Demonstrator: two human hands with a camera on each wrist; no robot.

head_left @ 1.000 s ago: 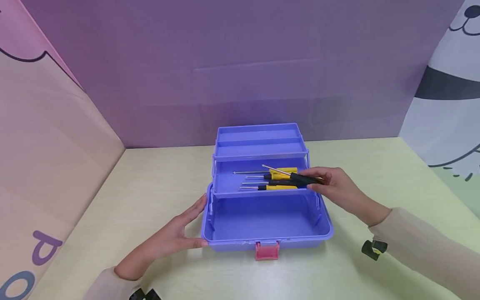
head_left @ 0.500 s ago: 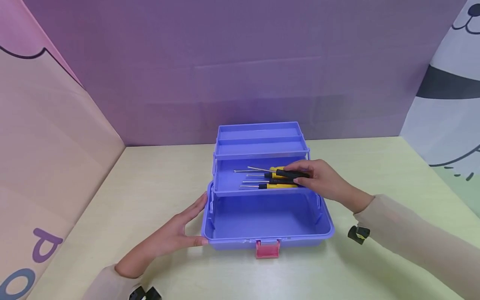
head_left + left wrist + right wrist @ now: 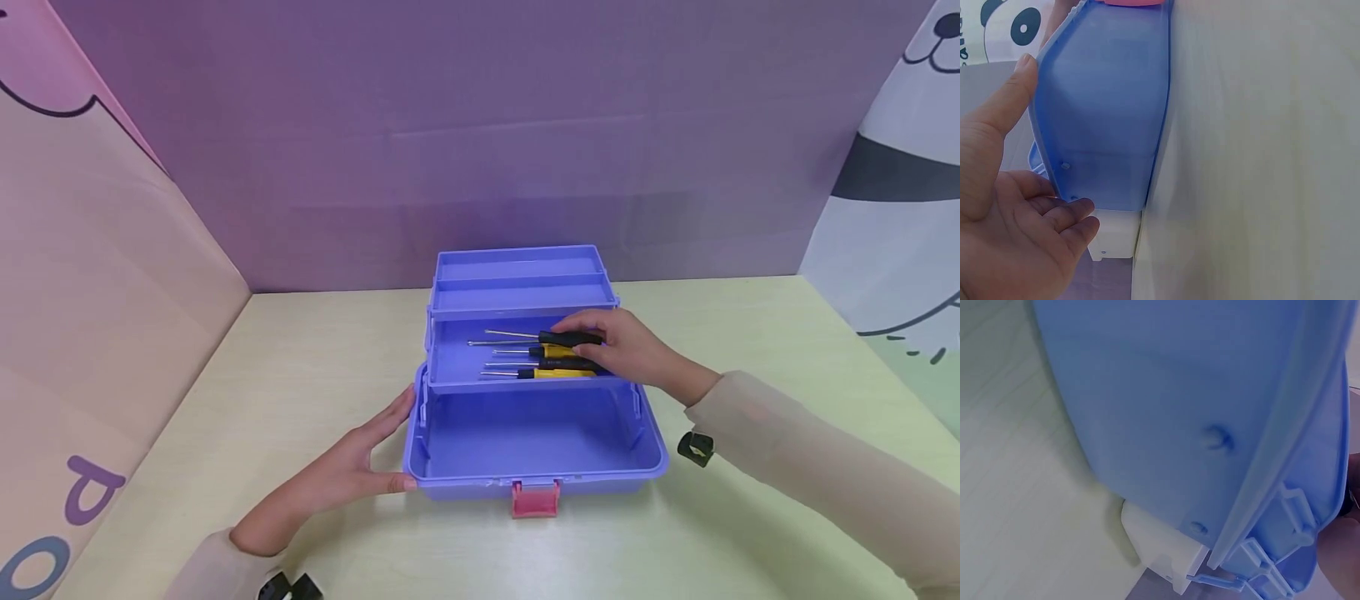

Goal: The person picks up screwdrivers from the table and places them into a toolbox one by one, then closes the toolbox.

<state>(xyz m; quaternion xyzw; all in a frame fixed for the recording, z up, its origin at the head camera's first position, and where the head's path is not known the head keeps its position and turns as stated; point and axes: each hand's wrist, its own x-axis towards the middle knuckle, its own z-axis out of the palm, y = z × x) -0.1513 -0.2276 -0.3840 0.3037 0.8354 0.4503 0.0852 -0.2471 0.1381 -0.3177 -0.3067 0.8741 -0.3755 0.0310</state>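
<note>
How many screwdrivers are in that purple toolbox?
4, side by side in the toolbox's middle tray: rearmost screwdriver held by the right hand, three in front. Others may be hidden.

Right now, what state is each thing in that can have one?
Toolbox: open, trays raised, bottom compartment holds nothing visible.
Pink latch: undone.
Middle tray: holds screwdrivers lying flat.
Black-handled screwdriver: held over the tray.
Right hand: grips that screwdriver.
Left hand: flat against the toolbox's left side.
</note>
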